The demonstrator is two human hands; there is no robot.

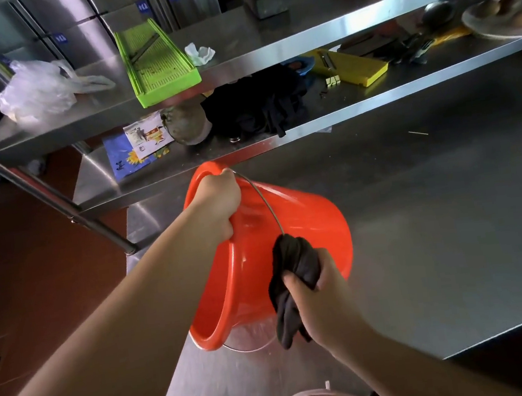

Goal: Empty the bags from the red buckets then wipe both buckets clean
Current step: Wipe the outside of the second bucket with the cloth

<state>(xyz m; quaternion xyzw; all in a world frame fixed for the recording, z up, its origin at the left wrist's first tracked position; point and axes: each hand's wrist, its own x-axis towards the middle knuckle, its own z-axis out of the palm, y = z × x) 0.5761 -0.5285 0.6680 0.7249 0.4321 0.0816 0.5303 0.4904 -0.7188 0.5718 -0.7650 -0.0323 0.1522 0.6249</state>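
Observation:
A red bucket point(308, 225) lies tilted on its side on the steel table point(433, 210), its mouth facing left and toward me. My left hand point(218, 202) grips the upper rim of the bucket. My right hand point(320, 298) holds a dark cloth point(294, 275) bunched against the bucket's outer wall, near where the wire handle point(263, 197) meets the side. Only one red bucket is in view. A clear plastic bag point(36, 90) lies on the upper shelf at the left.
A two-tier steel shelf point(268, 47) runs behind the table. It holds a green slicer tray point(156, 63), a yellow slicer point(355, 66), a black bundle of cloth point(258, 103), paper packets point(139, 143) and a plate of eggs point(505, 13). Red-brown floor point(34, 272) lies left.

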